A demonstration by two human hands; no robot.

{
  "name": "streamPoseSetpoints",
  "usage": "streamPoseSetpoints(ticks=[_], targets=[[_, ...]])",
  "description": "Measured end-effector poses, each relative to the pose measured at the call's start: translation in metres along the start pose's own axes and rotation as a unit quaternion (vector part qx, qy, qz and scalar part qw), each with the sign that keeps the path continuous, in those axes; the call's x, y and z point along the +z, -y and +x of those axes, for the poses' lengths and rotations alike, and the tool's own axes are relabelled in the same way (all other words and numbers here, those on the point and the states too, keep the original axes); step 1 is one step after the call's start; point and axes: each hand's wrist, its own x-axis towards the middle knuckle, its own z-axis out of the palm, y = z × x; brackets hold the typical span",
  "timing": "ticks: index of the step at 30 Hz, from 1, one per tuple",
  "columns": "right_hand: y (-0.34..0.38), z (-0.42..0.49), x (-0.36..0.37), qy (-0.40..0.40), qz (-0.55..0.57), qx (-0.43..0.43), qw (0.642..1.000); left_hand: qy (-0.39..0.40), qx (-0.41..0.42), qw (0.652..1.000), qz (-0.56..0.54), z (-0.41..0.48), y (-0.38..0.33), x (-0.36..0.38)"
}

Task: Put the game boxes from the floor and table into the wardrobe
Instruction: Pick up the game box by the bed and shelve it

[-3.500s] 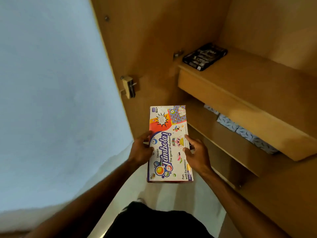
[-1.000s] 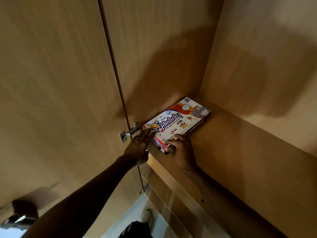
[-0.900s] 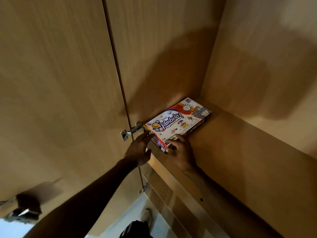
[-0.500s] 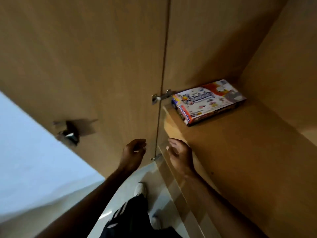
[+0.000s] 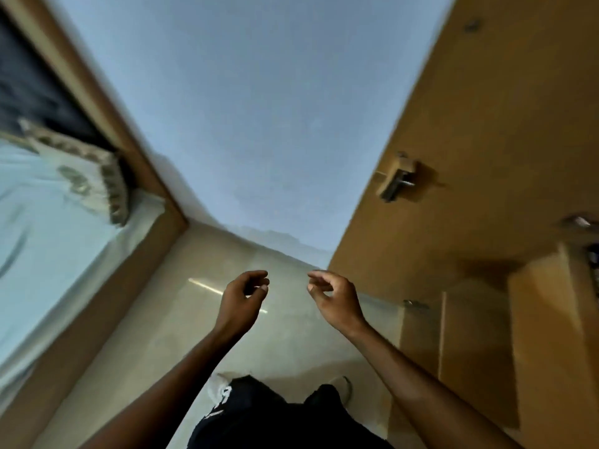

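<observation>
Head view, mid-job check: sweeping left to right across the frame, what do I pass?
Bed with pale sheet → patterned pillow → left hand → right hand → metal door handle → wardrobe shelf edge.

both bare forearms reach forward from the bottom of the view, angled inward so the hands sit near each other at mid-height, apart and not touching. the left hand [image 5: 243,299] is raised with its back toward the camera, fingers curled loosely inward, thumb tip close to the bent forefinger, holding nothing. the right hand [image 5: 335,299] mirrors it, wrist slightly bent, fingers half curled and the thumb pointing toward the left hand, also empty. neither hand touches anything. below, between the arms, dark trousers with white markings and the toes of two light shoes show.
</observation>
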Motion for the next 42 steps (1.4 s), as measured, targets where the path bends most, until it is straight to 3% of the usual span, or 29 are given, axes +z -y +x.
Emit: streamPoseSetpoints(ticks=[5,10,15,20,25,30,38,42], targets=[[0.074,0.009,0.127,0.097,-0.016,-0.054,0.994,-0.079,-0.024,0.996,-0.021,-0.014,0.051,-0.126],[0.152,0.002,0.249,0.205,-0.026,-0.115,0.972,-0.222,-0.059,0.969,-0.089,-0.047,0.100,-0.243],[0.220,-0.021,0.375,0.330,-0.056,-0.173,0.926,-0.383,-0.118,0.902,-0.162,-0.112,0.152,-0.340],[0.270,-0.056,0.491,0.431,-0.093,-0.206,0.873,-0.491,-0.150,0.834,-0.201,-0.170,0.192,-0.416],[0.321,-0.123,0.616,0.531,-0.124,-0.247,0.802,-0.577,-0.177,0.764,-0.229,-0.235,0.238,-0.509],[0.366,-0.216,0.741,0.618,-0.172,-0.307,0.702,-0.665,-0.210,0.671,-0.251,-0.322,0.287,-0.586],[0.391,-0.410,0.896,0.722,-0.234,-0.396,0.517,-0.793,-0.248,0.478,-0.286,-0.484,0.357,-0.643],[0.386,-0.511,0.957,0.744,-0.246,-0.423,0.455,-0.833,-0.250,0.388,-0.305,-0.567,0.397,-0.667]])
